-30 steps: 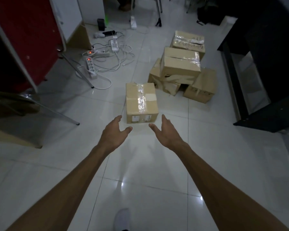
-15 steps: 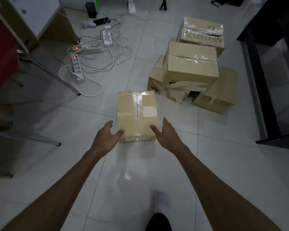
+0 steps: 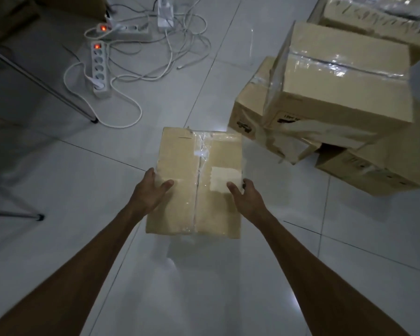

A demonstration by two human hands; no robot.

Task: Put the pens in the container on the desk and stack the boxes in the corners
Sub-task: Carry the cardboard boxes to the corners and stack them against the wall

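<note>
Hands closed in since 0.5 s ago; left hand (image 3: pixel 149 194), right hand (image 3: pixel 246 197) now grasping taped box (image 3: pixel 180 163) sides

Taped box (image 3: pixel 197 180) on floor (image 3: pixel 58 180), box pile (image 3: pixel 325 93) right behind, power strips (image 3: pixel 98 69) far left.

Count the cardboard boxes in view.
5: one between the hands, one raised box atop a crushed one, one lower right, one top right. Others may be hidden.

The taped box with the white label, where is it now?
Head view, centre: the taped box sits between the left hand and right hand, left of the box pile.
</note>
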